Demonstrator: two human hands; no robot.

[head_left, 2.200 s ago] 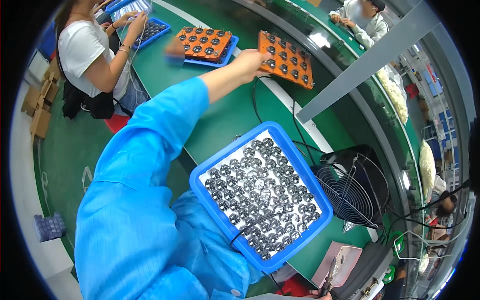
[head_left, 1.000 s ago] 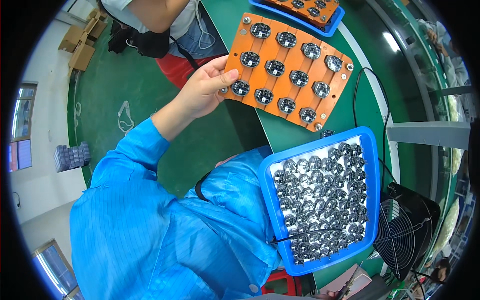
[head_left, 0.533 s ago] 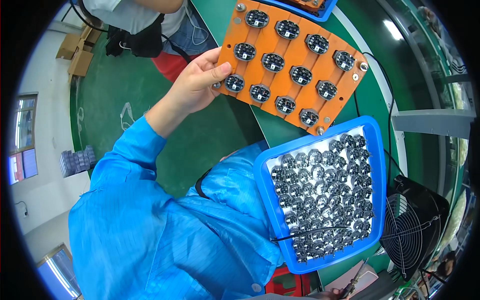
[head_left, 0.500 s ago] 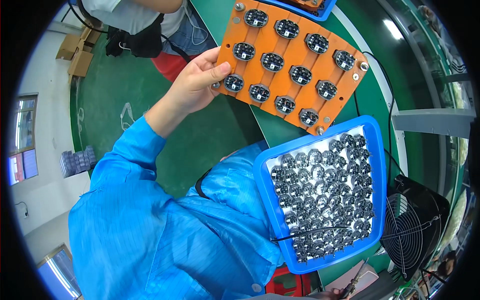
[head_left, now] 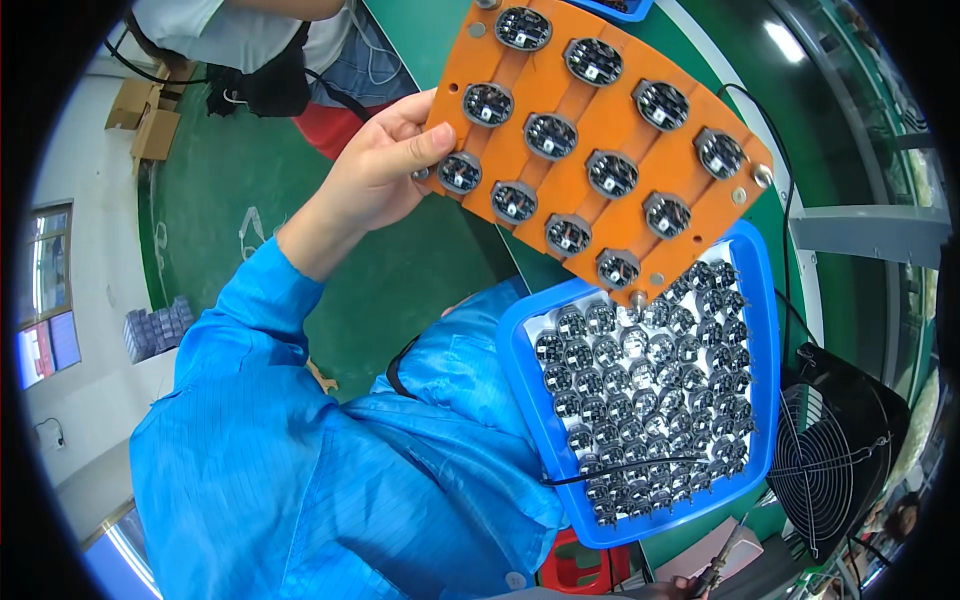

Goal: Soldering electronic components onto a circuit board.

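Orange plate (head_left: 590, 125): probably stiff, best gripped by bare edges; left hand (head_left: 385, 160) pinched the left one, lower corner over blue tray's (head_left: 765, 360) far edge. Right hand (head_left: 682, 588), cropped, held slim tool (head_left: 715, 565), type unclear.

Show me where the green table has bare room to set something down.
Bare green table shows between the orange board and the co-worker's jeans; another patch lies to the board's upper right, bordered by the far blue tray. What the board hides, I can't tell. Crowded: the near blue tray, packed with round parts, beside the black fan.
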